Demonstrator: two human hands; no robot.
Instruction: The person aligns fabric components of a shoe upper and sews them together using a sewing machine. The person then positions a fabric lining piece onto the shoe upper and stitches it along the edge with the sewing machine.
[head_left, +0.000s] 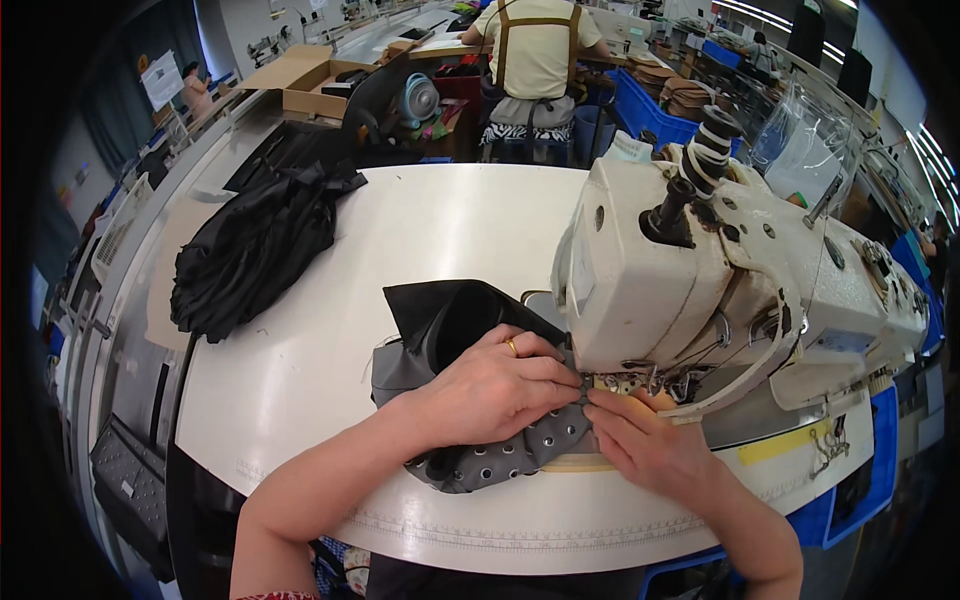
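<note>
At a white sewing machine [640, 270], my left hand [505, 395] lies on a grey and black fabric piece [420, 375] with several metal eyelets, its fingertips pinching it just left of the presser foot. A ring is on one finger. My right hand [645, 450] has its fingers bent and together on the fabric's edge below the needle area, close to the left fingertips. The black part of the piece curls upward behind my left hand. The exact fingertip grip is small and partly hidden.
A black fabric pile [260, 245] rests on the worktable [270, 390] at left. A grey studded piece [125, 490] lies beyond its left edge. Blue bins [860, 460] sit at right. Behind are an open cardboard box [310, 70], a seated person [530, 50] and other people farther off.
</note>
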